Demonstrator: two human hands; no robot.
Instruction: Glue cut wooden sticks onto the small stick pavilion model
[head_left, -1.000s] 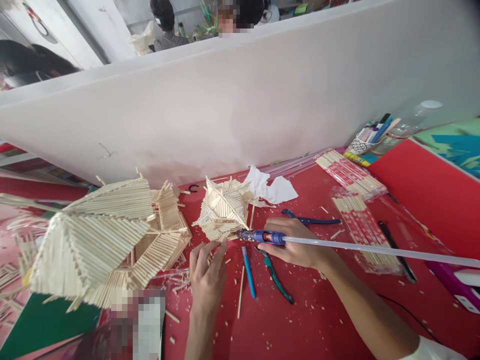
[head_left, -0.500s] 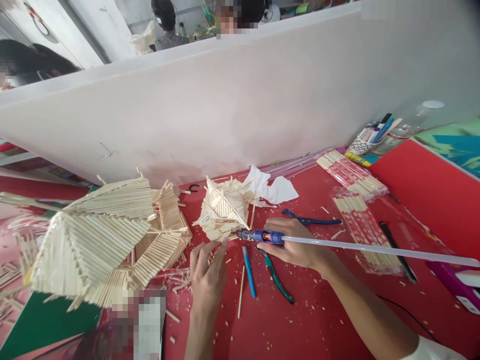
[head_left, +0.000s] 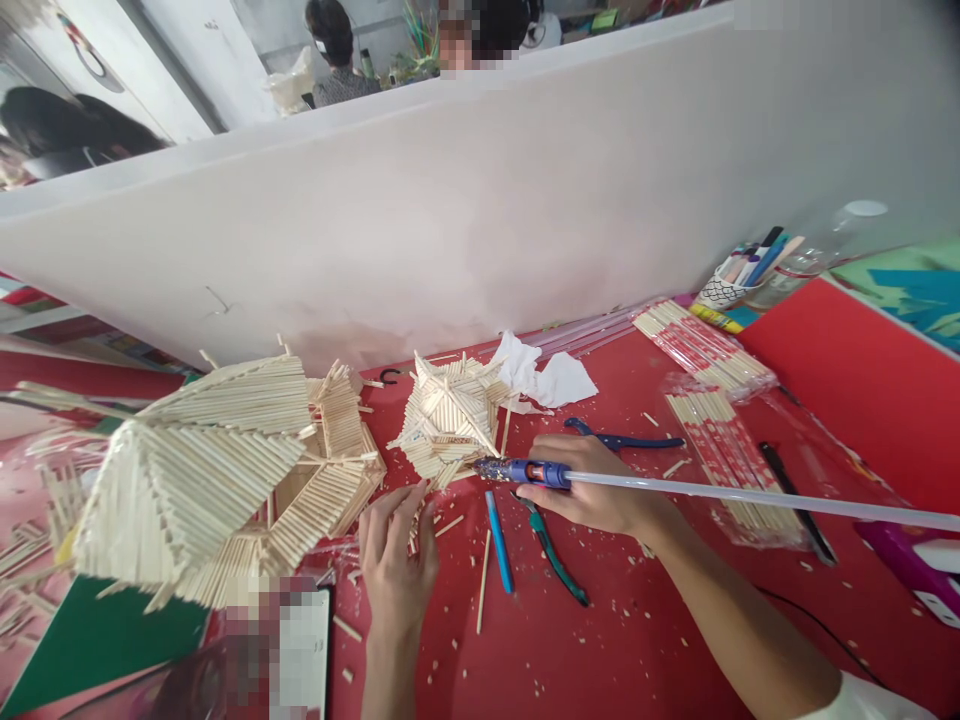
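Note:
My right hand (head_left: 581, 485) is wrapped round a blue hot glue gun (head_left: 529, 472), with a long translucent glue stick (head_left: 720, 492) running out of its back to the right. The gun's nozzle points left at the front edge of a small star-shaped roof model (head_left: 450, 410) built of wooden sticks. Just below and left of that model, my left hand (head_left: 397, 550) hovers low over stick scraps, fingers bent and apart from the thumb. No held piece shows in it. A blue pen (head_left: 499, 545) and green-handled pliers (head_left: 555, 560) lie between the hands.
A larger stick-built pavilion (head_left: 202, 470) stands at left, beside a phone (head_left: 304, 650). Blue-handled pliers (head_left: 630, 440), white tissue (head_left: 551, 378) and packs of chopsticks (head_left: 735, 465) lie on the red table. A white partition (head_left: 450, 220) rises behind; people are beyond it.
My left hand has drawn back left and slightly down from the small model's front edge, its fingers loosening. My right hand and the glue gun stay nearly in place.

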